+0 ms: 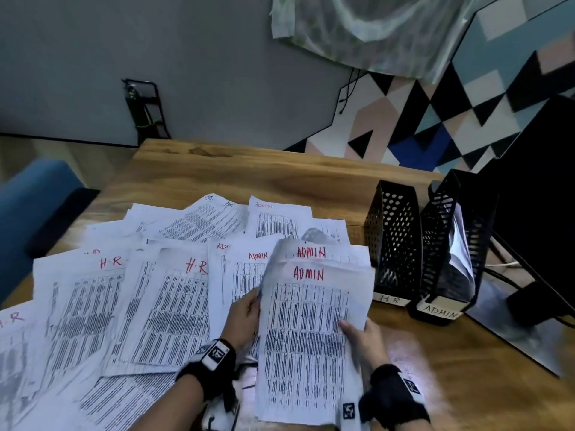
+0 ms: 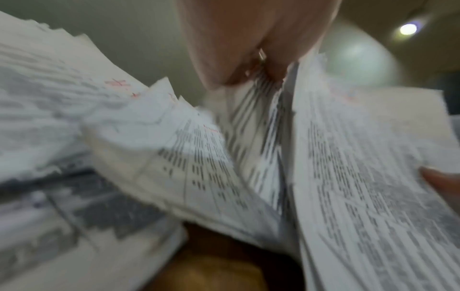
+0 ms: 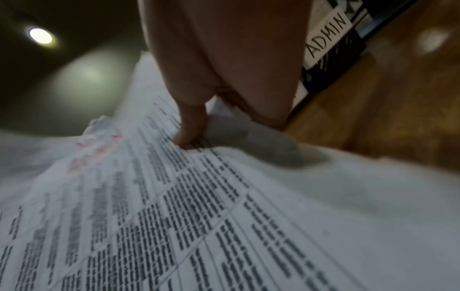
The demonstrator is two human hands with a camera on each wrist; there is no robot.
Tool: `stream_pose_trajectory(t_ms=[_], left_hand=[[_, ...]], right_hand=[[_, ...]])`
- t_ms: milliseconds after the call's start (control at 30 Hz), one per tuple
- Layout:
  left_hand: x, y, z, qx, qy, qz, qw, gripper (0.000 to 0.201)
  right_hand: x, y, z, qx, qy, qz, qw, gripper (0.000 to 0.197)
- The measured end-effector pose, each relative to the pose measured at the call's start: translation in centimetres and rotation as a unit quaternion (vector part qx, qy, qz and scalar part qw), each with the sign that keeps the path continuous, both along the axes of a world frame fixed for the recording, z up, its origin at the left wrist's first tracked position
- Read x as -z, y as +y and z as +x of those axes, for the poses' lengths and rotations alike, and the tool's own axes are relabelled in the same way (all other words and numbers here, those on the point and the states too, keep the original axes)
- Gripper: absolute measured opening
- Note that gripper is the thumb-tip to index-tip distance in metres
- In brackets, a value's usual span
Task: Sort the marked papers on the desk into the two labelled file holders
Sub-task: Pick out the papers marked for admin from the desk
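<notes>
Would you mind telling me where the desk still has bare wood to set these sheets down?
Bare desk runs along the far edge, between the wall and the spread papers. Another patch lies near the right hand, before the ADMIN holder. The left and middle are crowded with overlapping sheets, up to the HR holder.

Papers overlap across the near and left part of the table (image 1: 280, 172) — the sheets marked H.R (image 1: 84, 303) lie to the left, the ADMIN sheets (image 1: 245, 269) to their right. A lifted ADMIN stack (image 1: 311, 331) sits between the hands, left hand (image 1: 245, 318) at its left edge, right hand (image 1: 364, 337) at its right. Right of the papers stand two file holders side by side — the HR holder (image 1: 393, 241) nearer the papers, the ADMIN holder (image 1: 445, 259) beyond it with paper in it. A monitor (image 1: 535, 197) stands further right.
</notes>
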State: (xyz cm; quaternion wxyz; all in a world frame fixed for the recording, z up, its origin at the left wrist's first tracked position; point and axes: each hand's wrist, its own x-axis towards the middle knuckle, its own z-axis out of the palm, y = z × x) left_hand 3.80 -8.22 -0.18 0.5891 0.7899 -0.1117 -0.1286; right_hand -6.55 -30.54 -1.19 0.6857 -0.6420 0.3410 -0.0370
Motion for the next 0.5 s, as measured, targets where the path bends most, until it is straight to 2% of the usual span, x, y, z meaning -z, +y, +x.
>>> stream_pose_trajectory(t_ms=[133, 167, 267, 400, 500], left_hand=[[-3.3, 0.9, 0.8, 0.005, 0.026, -0.089, 0.996, 0.025], [-4.0, 1.1, 1.0, 0.012, 0.033, -0.092, 0.995, 0.021], [-5.3, 1.4, 1.7, 0.016, 0.056, -0.078, 0.995, 0.03], [-6.3, 1.4, 1.8, -0.036, 0.062, -0.079, 0.994, 0.038], [-7.0, 1.2, 1.6, -0.053, 0.074, -0.105, 0.99, 0.033]], right_hand=[[-2.9, -0.6, 1.2, -0.041, -0.045, -0.018, 0.998, 0.018], [-3.3, -0.6, 1.7, -0.04, -0.049, -0.016, 0.998, 0.018], [-4.6, -0.1, 2.9, -0.038, -0.073, -0.017, 0.996, 0.011], [-5.2, 1.0, 3.5, -0.014, -0.103, 0.008, 0.995, 0.026], [-5.2, 1.4, 3.8, 0.022, -0.139, 0.0, 0.99, 0.028]])
